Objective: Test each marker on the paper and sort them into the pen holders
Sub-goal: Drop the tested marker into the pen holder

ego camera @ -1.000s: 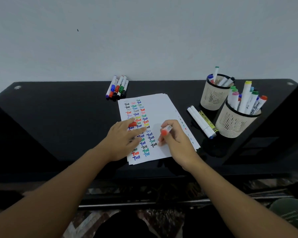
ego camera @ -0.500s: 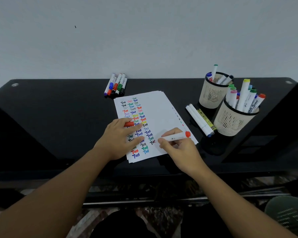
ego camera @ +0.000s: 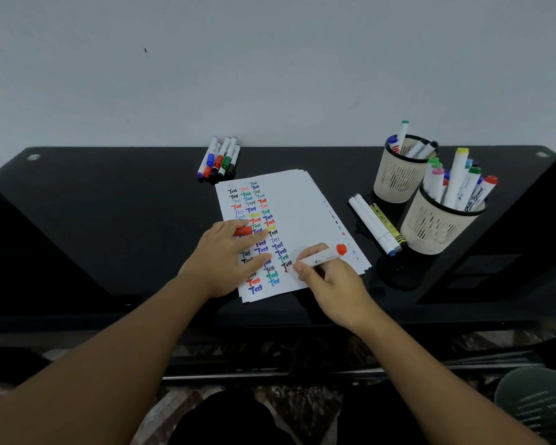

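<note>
Head view: my right hand (ego camera: 331, 277) pinches an orange-ended marker (ego camera: 323, 255), tip on the paper (ego camera: 302, 207) near the worktop's front edge; my left hand (ego camera: 228, 252) presses the sheet, holding the cap (ego camera: 243, 231). Two pen holders (ego camera: 430, 226) at the right edge are part-filled. I judge testing well advanced: six markers (ego camera: 220, 160) wait at the back edge, three (ego camera: 377, 224) beside the holders.

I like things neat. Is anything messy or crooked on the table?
Nothing is spilled or broken. The paper lies a bit crooked, and three markers lie loose beside the cups instead of standing in them.
</note>
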{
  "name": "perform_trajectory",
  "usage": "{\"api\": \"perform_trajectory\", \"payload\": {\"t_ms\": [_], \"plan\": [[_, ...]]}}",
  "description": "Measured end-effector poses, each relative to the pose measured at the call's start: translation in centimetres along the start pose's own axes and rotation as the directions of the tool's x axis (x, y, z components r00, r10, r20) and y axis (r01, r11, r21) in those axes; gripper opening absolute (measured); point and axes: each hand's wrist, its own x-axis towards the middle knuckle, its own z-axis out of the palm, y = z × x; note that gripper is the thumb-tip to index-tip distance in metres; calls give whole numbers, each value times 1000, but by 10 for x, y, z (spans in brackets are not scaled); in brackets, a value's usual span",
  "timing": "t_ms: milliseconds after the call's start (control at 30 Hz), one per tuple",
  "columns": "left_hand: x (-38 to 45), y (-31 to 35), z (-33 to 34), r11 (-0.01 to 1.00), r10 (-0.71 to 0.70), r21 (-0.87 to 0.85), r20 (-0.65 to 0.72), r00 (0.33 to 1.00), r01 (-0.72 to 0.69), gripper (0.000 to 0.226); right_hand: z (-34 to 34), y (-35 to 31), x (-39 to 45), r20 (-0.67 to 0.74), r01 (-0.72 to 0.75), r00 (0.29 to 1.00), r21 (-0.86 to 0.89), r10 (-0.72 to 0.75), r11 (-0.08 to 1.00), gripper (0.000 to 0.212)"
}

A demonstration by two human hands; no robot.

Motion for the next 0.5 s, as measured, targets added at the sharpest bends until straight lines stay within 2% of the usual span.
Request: {"api": "perform_trajectory", "payload": {"t_ms": [267,500], "plan": [[0,0,0,1000,3,3,3,1000,-3,65,3,4,1,-19,50,998,-68,-52,996,7],[0,1,-1,1000,2,5,4,1000,-2,65,1,2,0,-26,18,999,-69,-19,997,5]]}}
